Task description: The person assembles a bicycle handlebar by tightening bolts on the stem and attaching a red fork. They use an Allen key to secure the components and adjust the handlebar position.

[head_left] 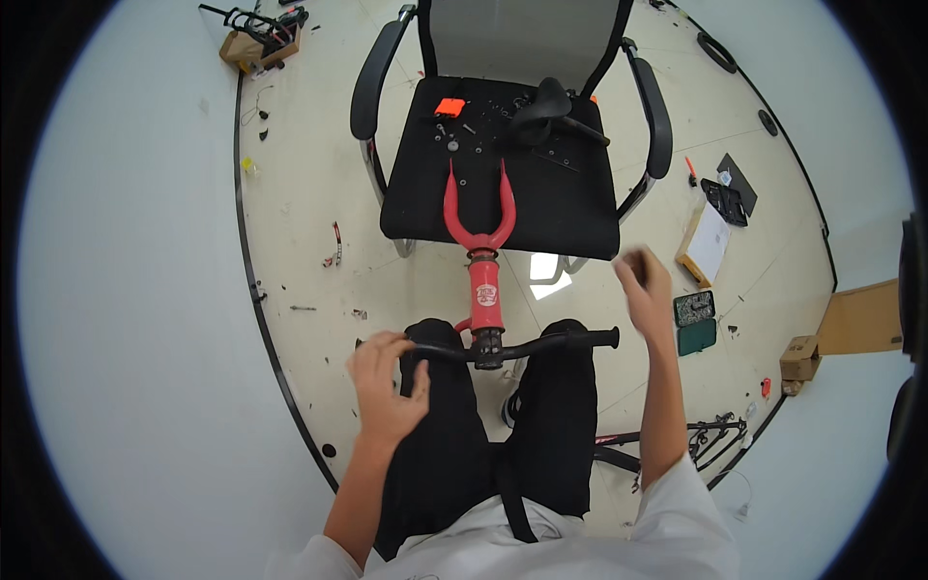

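A red bicycle fork [509,208] points away from me, its prongs over the black chair seat [416,208]. Its steerer runs through a red head tube [485,295], and a black handlebar [551,343] is fixed at the near end, across my thighs. My left hand [387,387] is at the handlebar's left end, thumb and fingers apart; the fingers hide that end, so whether they touch it is unclear. My right hand [646,285] is raised right of the chair's front corner, off the bar. Its fingers are curled in; anything inside is hidden.
On the seat lie a black saddle [543,114], an orange piece [449,107] and several small bolts and nuts. Right on the floor are a green case [696,336], a white-topped box [706,246] and a black bicycle frame [715,430]. A parts box [246,48] stands far left.
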The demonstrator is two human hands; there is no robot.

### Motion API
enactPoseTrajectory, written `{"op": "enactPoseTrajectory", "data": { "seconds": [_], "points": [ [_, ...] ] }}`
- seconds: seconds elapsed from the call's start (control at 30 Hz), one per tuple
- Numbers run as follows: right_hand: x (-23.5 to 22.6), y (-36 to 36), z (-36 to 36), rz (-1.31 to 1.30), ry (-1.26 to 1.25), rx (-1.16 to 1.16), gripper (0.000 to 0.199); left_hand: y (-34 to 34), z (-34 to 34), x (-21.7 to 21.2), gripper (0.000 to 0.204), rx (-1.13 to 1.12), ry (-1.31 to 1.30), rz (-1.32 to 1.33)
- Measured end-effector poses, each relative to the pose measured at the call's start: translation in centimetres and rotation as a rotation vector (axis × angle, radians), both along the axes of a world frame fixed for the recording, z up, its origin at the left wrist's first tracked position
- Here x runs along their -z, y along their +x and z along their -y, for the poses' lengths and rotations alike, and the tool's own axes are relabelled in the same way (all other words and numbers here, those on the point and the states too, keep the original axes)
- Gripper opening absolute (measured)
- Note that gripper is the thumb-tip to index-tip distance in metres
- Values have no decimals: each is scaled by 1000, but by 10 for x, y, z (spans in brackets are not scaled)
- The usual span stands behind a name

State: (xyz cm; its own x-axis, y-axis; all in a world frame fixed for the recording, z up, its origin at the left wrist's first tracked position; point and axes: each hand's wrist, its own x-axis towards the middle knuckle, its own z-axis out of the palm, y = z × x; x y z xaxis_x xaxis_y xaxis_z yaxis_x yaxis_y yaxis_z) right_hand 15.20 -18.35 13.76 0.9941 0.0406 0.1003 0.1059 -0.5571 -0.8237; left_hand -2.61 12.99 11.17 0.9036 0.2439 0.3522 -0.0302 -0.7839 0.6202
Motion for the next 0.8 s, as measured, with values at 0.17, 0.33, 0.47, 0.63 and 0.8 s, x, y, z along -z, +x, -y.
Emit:
{"op": "enactPoseTrajectory", "data": {
  "seconds": [0.17,0.33,0.47,0.63,0.8],
  "points": [
    [38,133,-51,465,-617,-153,34,-26,37,25,16,200,-281,-21],
    [28,97,-80,340,-237,-271,42,-49,54,57,15,166,-369,-296],
    [32,-17,-34,20,-310,-560,39,-36,52,58,18,84,-584,-323],
    [48,-83,-13,-47,-465,-485,37,-32,34,62,16,-57,-660,-323],
    [98,-88,-24,111,-485,-444,36,18,61,9,34,12,-415,-38]
  ]
}}
